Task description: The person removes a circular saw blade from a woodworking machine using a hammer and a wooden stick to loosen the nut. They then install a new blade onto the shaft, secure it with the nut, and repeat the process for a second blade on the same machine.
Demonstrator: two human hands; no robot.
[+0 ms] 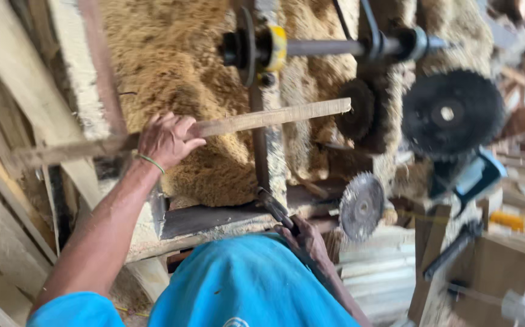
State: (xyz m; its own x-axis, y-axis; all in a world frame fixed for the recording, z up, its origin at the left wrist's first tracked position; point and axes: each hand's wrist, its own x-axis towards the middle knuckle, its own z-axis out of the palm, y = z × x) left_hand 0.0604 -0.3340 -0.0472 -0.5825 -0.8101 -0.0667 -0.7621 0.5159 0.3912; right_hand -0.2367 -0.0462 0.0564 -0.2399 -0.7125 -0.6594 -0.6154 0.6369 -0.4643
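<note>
My left hand grasps the wooden strip, steadying it toward three o'clock, near the dark wheel; my right hand clenches a metal lever at six.

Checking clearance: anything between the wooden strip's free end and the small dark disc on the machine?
Nothing visible. The wooden strip, gripped by the left hand, ends right beside the small dark disc. The right hand holds a dark handle lower down.

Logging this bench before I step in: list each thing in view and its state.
Left hand: gripping the wooden strip.
Wooden strip: held level above the sawdust.
Right hand: closed on the dark tool handle.
Dark tool handle: held, slanted.
Large saw blade: mounted; spin unclear.
Small disc: mounted; spin unclear.
Sawdust: piled.
</note>
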